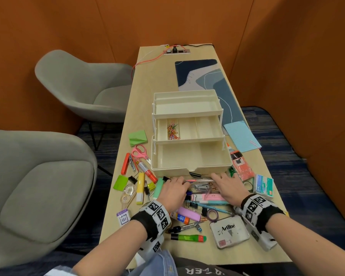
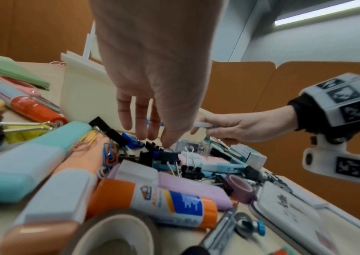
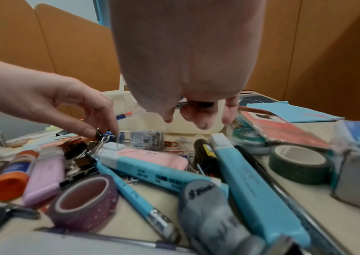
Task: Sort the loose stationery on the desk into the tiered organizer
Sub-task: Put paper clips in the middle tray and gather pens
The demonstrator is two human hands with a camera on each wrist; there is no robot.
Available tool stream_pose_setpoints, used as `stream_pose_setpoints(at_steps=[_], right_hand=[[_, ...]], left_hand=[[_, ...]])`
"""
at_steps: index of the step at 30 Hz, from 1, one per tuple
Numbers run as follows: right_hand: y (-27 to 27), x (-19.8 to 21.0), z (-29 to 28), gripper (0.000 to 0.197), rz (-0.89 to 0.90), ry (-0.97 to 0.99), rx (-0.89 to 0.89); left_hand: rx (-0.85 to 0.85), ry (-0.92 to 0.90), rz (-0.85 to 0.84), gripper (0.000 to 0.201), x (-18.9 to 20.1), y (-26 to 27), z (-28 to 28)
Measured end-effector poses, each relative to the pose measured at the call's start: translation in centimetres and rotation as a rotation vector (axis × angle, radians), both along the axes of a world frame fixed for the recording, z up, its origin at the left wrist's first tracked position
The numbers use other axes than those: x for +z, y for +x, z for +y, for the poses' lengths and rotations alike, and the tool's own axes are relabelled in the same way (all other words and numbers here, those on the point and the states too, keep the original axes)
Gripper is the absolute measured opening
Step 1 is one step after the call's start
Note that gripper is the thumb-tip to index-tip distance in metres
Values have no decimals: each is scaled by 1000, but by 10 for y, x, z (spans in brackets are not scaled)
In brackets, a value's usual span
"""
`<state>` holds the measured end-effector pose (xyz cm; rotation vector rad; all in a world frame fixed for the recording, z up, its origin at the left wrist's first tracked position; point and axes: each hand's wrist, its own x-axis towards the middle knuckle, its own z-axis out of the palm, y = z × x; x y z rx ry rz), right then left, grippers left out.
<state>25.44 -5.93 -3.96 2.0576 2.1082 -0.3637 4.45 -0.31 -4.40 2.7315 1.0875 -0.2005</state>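
The cream tiered organizer stands open mid-desk, with coloured paper clips in its middle tray. Loose stationery is piled in front of it. My right hand is just before the organizer's front wall, its fingers curled around a few pens that lie crosswise toward my left hand. My left hand reaches down into the pile. Its thumb and forefinger pinch a black binder clip. A clear stapler lies between the two hands.
Around the hands lie highlighters, a purple tape roll, a glue stick, an Artline tin and a staples box. Pink scissors and green notes lie left of the organizer, blue paper right. Grey chairs stand left of the desk.
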Motion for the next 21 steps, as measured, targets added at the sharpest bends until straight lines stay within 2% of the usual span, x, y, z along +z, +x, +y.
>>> stream_pose_setpoints(at_steps=[2, 6, 10, 13, 21], right_hand=[[2, 1, -4, 28, 51, -10, -13], [7, 4, -17, 14, 147, 28, -100], [6, 6, -33, 6, 381, 33, -270], [6, 7, -41, 12, 500, 14, -437], [-4, 7, -60, 23, 674, -57, -593]], left_hand=[[-16, -5, 9, 30, -3, 3, 1], [-51, 4, 37, 29, -6, 10, 4], [-65, -1, 70, 28, -9, 18, 4], [-61, -10, 68, 32, -10, 20, 5], [-26, -91, 64, 30, -6, 24, 4]])
